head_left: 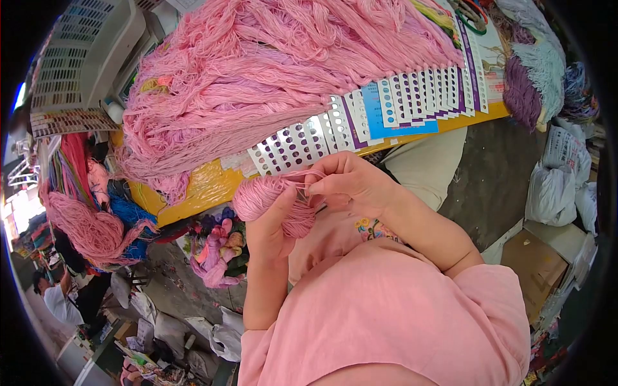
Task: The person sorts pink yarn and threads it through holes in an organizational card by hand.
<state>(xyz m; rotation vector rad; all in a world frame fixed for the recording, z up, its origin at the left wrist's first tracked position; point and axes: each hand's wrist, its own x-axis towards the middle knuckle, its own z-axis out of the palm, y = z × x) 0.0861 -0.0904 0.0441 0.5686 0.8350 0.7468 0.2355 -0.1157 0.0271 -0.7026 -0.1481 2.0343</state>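
My left hand [273, 222] is wrapped round a bundle of pink yarn [257, 196], held above the near edge of the table. Close beside it, my right hand [347, 185] pinches pink strands that run from the top of the bundle. Beyond both hands, a large heap of pink thread [257, 77] covers much of the yellow table [206, 186]. White cards with punched holes [296, 145] lie in an overlapping row along the heap's near side, with thread tied to them. A blue card [376, 106] is among them.
Purple and pale blue skeins [523, 90] lie at the table's right end. Pink skeins [87, 222] hang at the left. Small yarn bundles [219, 251] sit below the table. White plastic bags [553, 193] and a cardboard box [531, 270] stand right. Another person [61, 302] is far left.
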